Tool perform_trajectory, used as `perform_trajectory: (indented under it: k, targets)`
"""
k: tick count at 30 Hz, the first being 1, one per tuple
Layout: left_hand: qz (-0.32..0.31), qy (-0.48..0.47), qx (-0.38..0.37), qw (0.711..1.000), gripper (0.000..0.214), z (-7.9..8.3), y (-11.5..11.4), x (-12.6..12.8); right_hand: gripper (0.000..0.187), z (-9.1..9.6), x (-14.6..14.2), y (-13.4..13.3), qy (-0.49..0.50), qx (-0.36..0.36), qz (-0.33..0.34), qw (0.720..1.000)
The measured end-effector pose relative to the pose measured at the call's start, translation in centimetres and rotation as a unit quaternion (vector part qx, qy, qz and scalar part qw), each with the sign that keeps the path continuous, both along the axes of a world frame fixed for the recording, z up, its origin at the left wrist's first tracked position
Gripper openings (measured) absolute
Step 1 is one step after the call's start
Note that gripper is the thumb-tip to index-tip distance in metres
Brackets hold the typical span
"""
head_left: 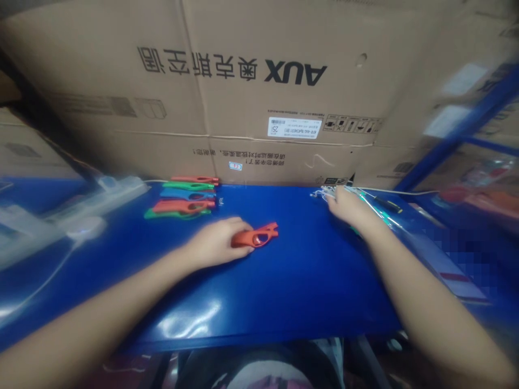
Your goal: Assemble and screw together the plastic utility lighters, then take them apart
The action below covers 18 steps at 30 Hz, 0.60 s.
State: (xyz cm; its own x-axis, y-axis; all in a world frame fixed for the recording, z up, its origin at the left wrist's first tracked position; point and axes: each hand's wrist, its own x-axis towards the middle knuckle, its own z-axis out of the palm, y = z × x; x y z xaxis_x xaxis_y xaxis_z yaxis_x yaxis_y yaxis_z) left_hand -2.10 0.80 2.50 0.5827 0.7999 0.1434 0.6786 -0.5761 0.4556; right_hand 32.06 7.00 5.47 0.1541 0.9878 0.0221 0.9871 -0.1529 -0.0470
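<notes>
My left hand (221, 241) is closed around an orange-red plastic piece (264, 236) with an oval opening and a forked tip, held over the middle of the blue table. At the back right, my right hand (347, 204) reaches into a bundle of thin white and green pieces (330, 191). Its fingers are bent down among them, and what they grip is hidden. Behind my left hand lies a row of similar plastic pieces (188, 194) in orange, green and blue.
A large cardboard box wall (243, 108) stands behind the blue table (292, 292). A white power strip (121, 189) with a cable lies at the left. A dark pen-like tool (387, 204) and a flat sheet (458, 275) lie right of my right hand. A blue frame bar (454, 129) slants at the right.
</notes>
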Motion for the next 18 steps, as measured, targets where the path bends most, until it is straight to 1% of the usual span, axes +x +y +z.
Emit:
perform_trajectory:
  k: [3,6,9,11,12,13,14,15,16,17,18]
  targets:
    - [-0.008,0.016,-0.001,1.000,0.030,0.2,0.0,-0.1,0.042,-0.3,2.1,1.1,0.001,0.000,-0.060,0.998]
    - [-0.016,0.027,0.009,0.999,0.030,0.2,0.0,-0.2,0.047,-0.7,3.2,1.5,0.003,0.001,-0.086,0.996]
    - [-0.019,0.023,0.024,0.999,0.031,0.1,0.2,-0.4,0.050,-0.7,3.0,1.3,-0.001,0.019,-0.086,0.996]
    - [-0.019,0.020,0.032,0.999,0.034,0.0,0.3,-0.4,0.048,-0.6,2.0,0.9,-0.003,0.040,-0.051,0.998]
    - [-0.019,0.020,0.035,0.999,0.035,-0.1,0.4,-0.4,0.047,-0.5,1.3,0.5,-0.001,0.048,-0.019,0.999]
    - [-0.019,0.020,0.038,0.999,0.036,-0.2,0.4,-0.4,0.044,-0.4,0.4,0.1,0.009,0.053,0.031,0.998]
    - [-0.020,0.019,0.039,0.999,0.036,-0.2,0.4,-0.3,0.039,-0.4,-0.6,-0.5,0.025,0.050,0.090,0.994]
    - [-0.022,0.017,0.040,0.999,0.036,-0.3,0.4,-0.3,0.035,-0.5,-1.6,-1.1,0.048,0.043,0.171,0.983]
    - [-0.025,0.014,0.039,0.999,0.036,-0.4,0.3,-0.2,0.033,-0.6,-2.7,-1.8,0.096,0.041,0.290,0.951]
    - [-0.029,0.010,0.038,0.999,0.035,-0.6,0.3,-0.1,0.032,-0.8,-3.7,-2.4,0.137,0.029,0.382,0.914]
    - [-0.033,0.006,0.038,0.999,0.035,-0.7,0.2,0.0,0.031,-1.1,-4.7,-3.1,0.156,0.014,0.436,0.886]
